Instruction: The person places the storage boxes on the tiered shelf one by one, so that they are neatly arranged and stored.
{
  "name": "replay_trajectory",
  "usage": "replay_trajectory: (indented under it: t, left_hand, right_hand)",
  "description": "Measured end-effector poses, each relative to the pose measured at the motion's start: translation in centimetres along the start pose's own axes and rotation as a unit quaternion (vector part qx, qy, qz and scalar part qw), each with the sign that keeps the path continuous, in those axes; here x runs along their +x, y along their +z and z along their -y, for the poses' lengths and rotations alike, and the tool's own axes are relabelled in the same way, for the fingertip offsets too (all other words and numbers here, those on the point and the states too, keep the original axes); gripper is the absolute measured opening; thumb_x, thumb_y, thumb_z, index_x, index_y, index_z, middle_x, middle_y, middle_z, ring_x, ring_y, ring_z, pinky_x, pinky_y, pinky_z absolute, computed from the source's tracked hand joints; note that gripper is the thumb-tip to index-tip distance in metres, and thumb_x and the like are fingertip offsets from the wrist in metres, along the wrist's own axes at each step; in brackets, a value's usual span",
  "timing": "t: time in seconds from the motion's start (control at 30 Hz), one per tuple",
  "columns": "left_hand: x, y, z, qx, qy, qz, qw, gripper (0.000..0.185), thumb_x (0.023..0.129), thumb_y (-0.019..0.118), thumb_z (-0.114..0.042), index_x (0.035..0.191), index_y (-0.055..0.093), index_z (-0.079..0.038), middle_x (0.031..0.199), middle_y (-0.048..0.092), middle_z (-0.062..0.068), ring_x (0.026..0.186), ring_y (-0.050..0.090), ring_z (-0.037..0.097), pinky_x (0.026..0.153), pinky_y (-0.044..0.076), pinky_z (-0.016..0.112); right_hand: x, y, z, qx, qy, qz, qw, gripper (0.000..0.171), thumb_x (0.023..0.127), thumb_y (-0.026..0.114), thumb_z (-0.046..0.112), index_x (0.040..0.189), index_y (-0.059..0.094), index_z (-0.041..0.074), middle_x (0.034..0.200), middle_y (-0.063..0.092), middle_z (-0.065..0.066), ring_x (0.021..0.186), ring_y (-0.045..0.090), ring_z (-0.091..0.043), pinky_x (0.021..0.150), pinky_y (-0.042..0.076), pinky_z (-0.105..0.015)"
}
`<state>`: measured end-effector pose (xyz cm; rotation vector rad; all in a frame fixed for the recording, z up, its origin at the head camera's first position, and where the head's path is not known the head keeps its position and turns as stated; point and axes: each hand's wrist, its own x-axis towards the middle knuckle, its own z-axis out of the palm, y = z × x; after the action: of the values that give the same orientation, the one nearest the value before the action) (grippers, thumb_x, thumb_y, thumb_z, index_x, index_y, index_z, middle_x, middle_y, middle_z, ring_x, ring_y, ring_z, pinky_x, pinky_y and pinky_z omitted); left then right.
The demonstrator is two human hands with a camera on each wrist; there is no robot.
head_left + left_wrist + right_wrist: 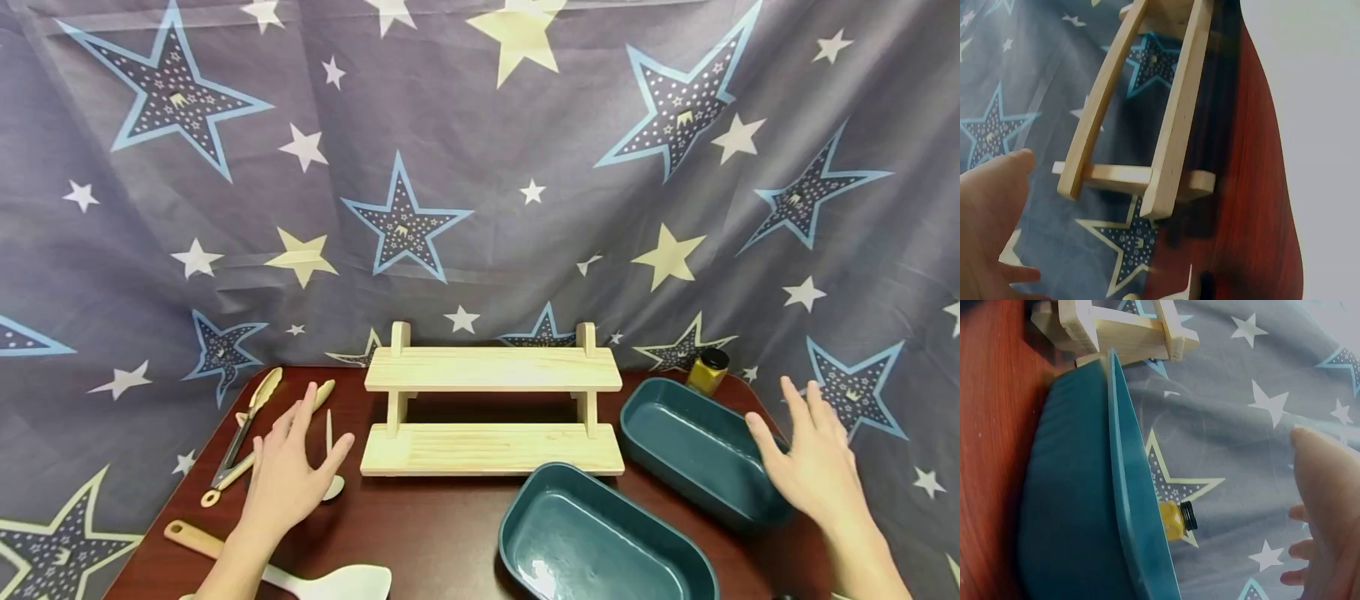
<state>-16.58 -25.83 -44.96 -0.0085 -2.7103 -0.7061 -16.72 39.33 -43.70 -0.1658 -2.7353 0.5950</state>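
Note:
My left hand (292, 475) hovers over the left side of the table, fingers spread, holding nothing. Beneath and around it lie tongs (243, 429) with pale tips, a white spoon (333, 487) partly behind the hand, and a white spatula (345, 581) with a wooden handle, which the forearm crosses. On the right, my right hand (813, 458) is raised with fingers apart, near the far teal baking dish (697, 454). A second teal dish (600, 542) sits closer to me. In the right wrist view, no object lies within the right hand (1332, 506).
A two-tier wooden shelf (491, 450) stands at the table's back middle. Behind the far dish is a yellow jar (707, 372) with a black lid. A star-patterned curtain (480, 208) hangs along the back and sides of the dark red table (435, 525).

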Motion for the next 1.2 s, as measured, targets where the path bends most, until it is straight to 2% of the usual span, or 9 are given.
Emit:
replay_trajectory:
  t: [0.1, 0.2, 0.33, 0.5, 0.73, 0.97, 1.03, 1.1, 1.2]
  left_hand:
    - [0.1, 0.3, -0.5, -0.005, 0.023, -0.015, 0.9996, 0.097, 0.097, 0.074, -0.049, 0.172, 0.019, -0.023, 0.160, 0.040, 0.034, 0.146, 0.037, 0.059, 0.116, 0.018, 0.083]
    - [0.2, 0.5, -1.1, -0.001, 0.042, -0.020, 0.9989, 0.093, 0.097, 0.076, -0.047, 0.171, 0.025, -0.021, 0.158, 0.044, 0.032, 0.145, 0.041, 0.057, 0.115, 0.029, 0.078]
    - [-0.1, 0.8, -2.3, -0.012, 0.046, 0.012, 0.9988, 0.086, 0.098, 0.076, -0.045, 0.167, 0.035, -0.015, 0.156, 0.048, 0.030, 0.144, 0.043, 0.055, 0.109, 0.040, 0.074]
    - [-0.2, 1.5, -3.5, -0.045, 0.051, 0.050, 0.9964, 0.081, 0.097, 0.078, -0.042, 0.164, 0.042, -0.014, 0.156, 0.050, 0.028, 0.147, 0.042, 0.056, 0.111, 0.040, 0.074]
    - [-0.3, 2.8, -3.0, -0.061, 0.030, 0.070, 0.9952, 0.081, 0.098, 0.076, -0.041, 0.160, 0.044, 0.000, 0.155, 0.053, 0.031, 0.142, 0.051, 0.053, 0.112, 0.043, 0.069]
    - [-0.3, 3.9, -2.0, -0.055, 0.011, 0.094, 0.9940, 0.082, 0.099, 0.075, -0.043, 0.158, 0.044, 0.005, 0.153, 0.054, 0.034, 0.139, 0.056, 0.052, 0.109, 0.047, 0.064]
    - [-0.2, 4.2, -1.9, -0.057, 0.002, 0.102, 0.9932, 0.083, 0.098, 0.076, -0.043, 0.158, 0.045, 0.006, 0.140, 0.065, 0.034, 0.120, 0.069, 0.047, 0.104, 0.052, 0.060]
    - [-0.1, 4.6, -1.7, -0.059, -0.004, 0.108, 0.9924, 0.082, 0.098, 0.076, -0.042, 0.156, 0.046, 0.007, 0.137, 0.067, 0.033, 0.104, 0.072, 0.038, 0.099, 0.054, 0.057]
    - [0.0, 5.1, -1.6, -0.063, -0.018, 0.118, 0.9909, 0.082, 0.097, 0.077, -0.042, 0.155, 0.047, 0.008, 0.113, 0.075, 0.029, 0.077, 0.059, 0.022, 0.089, 0.055, 0.049]
  right_hand:
    - [-0.1, -0.5, -0.4, 0.007, 0.008, -0.007, 1.000, 0.078, 0.112, 0.045, 0.047, 0.170, 0.014, 0.005, 0.172, 0.003, -0.037, 0.148, 0.015, -0.074, 0.106, 0.018, -0.089]
    - [-0.2, -0.9, -0.7, 0.007, 0.019, -0.008, 1.000, 0.076, 0.112, 0.043, 0.045, 0.170, 0.014, 0.004, 0.171, 0.004, -0.039, 0.142, 0.019, -0.078, 0.108, 0.019, -0.088]
    - [-0.2, -1.3, -1.4, 0.004, 0.026, -0.001, 1.000, 0.076, 0.113, 0.041, 0.045, 0.169, 0.014, 0.002, 0.170, 0.005, -0.041, 0.140, 0.021, -0.079, 0.108, 0.020, -0.087]
    - [-0.1, -1.6, -2.3, 0.005, 0.041, 0.007, 0.999, 0.076, 0.113, 0.040, 0.044, 0.167, 0.013, -0.003, 0.168, 0.005, -0.044, 0.140, 0.019, -0.079, 0.110, 0.019, -0.086]
    - [-0.3, -1.6, -3.6, 0.006, 0.061, 0.013, 0.998, 0.077, 0.113, 0.038, 0.044, 0.167, 0.013, -0.005, 0.166, 0.008, -0.046, 0.141, 0.019, -0.078, 0.111, 0.018, -0.085]
    - [-0.6, -1.3, -4.6, 0.012, 0.060, -0.003, 0.998, 0.074, 0.113, 0.041, 0.040, 0.164, 0.019, -0.009, 0.160, 0.020, -0.050, 0.139, 0.026, -0.075, 0.109, 0.023, -0.083]
    - [-0.6, -1.2, -4.7, 0.013, 0.064, -0.004, 0.998, 0.074, 0.112, 0.042, 0.039, 0.163, 0.021, -0.011, 0.156, 0.025, -0.051, 0.138, 0.028, -0.074, 0.108, 0.025, -0.082]
    - [-0.5, -1.1, -5.0, 0.014, 0.071, 0.005, 0.997, 0.074, 0.112, 0.042, 0.039, 0.162, 0.020, -0.012, 0.153, 0.027, -0.053, 0.137, 0.029, -0.074, 0.109, 0.025, -0.081]
    - [-0.5, -0.9, -5.7, 0.011, 0.084, 0.031, 0.996, 0.077, 0.113, 0.040, 0.041, 0.163, 0.015, -0.012, 0.151, 0.025, -0.055, 0.137, 0.028, -0.074, 0.109, 0.025, -0.081]
